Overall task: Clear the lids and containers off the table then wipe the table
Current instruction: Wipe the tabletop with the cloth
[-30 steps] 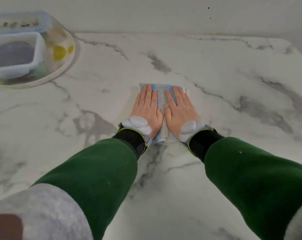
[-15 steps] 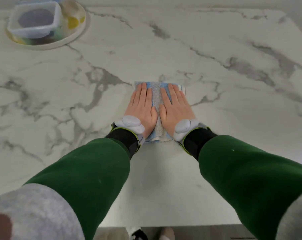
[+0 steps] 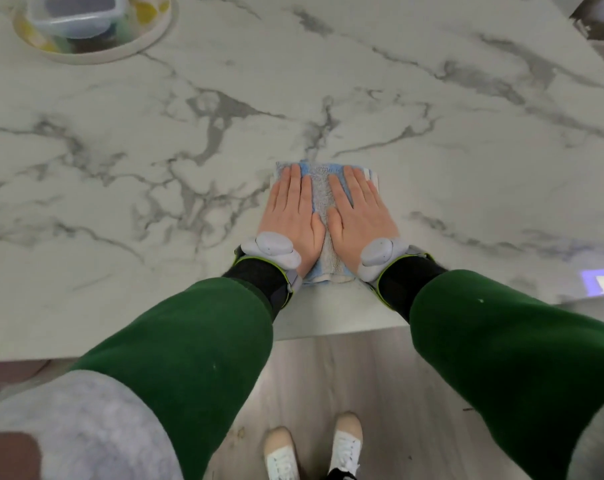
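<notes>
both flat hands, left hand (image 3: 291, 216) and right hand (image 3: 361, 213), have drawn the cloth (image 3: 323, 199) back toward the near edge of the surface (image 3: 466, 168); wiping underway, container (image 3: 73, 10) remains far left.

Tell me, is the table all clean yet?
Nearly. No loose lids show on the marble table. Right now the left hand and right hand press flat on a blue cloth near the front edge, wiping. Left to do: a plastic container sits on a round plate at the far left corner.
</notes>
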